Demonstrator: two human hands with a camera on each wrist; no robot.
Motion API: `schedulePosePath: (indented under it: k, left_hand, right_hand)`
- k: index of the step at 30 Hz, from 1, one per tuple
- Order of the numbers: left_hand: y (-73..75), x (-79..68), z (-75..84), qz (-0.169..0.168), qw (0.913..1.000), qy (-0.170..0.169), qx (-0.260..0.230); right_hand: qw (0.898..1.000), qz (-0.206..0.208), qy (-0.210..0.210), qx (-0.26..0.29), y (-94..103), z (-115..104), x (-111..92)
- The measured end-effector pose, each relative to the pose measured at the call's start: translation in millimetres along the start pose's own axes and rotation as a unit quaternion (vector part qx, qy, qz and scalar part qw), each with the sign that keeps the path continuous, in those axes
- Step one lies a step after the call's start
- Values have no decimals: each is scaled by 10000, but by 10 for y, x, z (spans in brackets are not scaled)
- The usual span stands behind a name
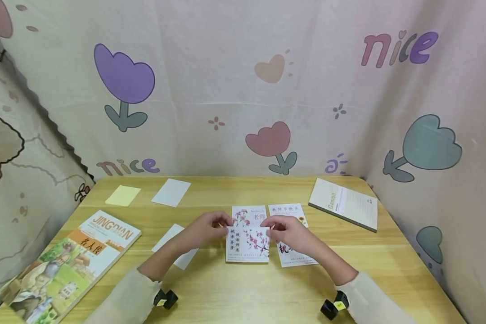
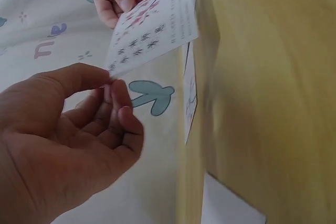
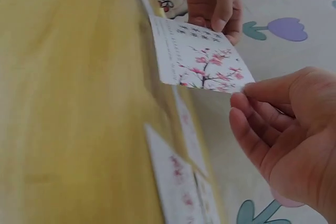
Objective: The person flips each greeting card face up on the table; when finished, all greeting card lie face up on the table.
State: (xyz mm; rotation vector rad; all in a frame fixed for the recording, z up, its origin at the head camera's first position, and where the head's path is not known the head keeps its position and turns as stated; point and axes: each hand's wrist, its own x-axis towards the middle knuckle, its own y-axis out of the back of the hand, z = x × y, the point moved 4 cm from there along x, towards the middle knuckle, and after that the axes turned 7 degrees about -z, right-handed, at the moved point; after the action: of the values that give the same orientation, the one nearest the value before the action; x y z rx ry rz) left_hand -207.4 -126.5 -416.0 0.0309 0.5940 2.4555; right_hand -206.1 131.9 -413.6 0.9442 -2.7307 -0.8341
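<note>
Both hands hold a white square card [image 1: 248, 246] printed with pink blossom branches and dark Chinese characters. My left hand [image 1: 204, 231] pinches its upper left corner between thumb and fingertips. At the upper right corner, my right hand [image 1: 292, 234] does the same. Seen from the right wrist, the card [image 3: 202, 59] is held tilted over the table. Behind it lies a card with pink flowers [image 1: 240, 215], partly covered in the head view. Beside that one is another white card [image 1: 283, 209], and a card with dark characters [image 1: 297, 259] sits partly under the right forearm.
On the left are a yellow sheet [image 1: 123, 195], a white sheet [image 1: 171, 192], another white sheet [image 1: 186, 259] partly hidden by the left arm, and a JINGDIAN book [image 1: 74, 265]. A Gambit notebook [image 1: 343, 203] lies at the back right. A patterned curtain [image 1: 210, 67] stands behind the wooden table [image 1: 210, 292].
</note>
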Motion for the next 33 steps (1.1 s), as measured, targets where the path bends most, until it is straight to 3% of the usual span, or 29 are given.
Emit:
schedulePosePath:
  k: [6,15,33]
  left_hand:
    - [-133,69,-82,-512,9978,166,395]
    - [-164,161,-166,-885,9935,216,676]
    - [-152,316,-112,-668,9862,310,1482]
  right_hand:
    - [9986,-300,47,-440,-83,66,-21]
    - [9968,-332,-150,-706,-112,184,46]
    - [9927,54,-365,-1145,-74,326,165]
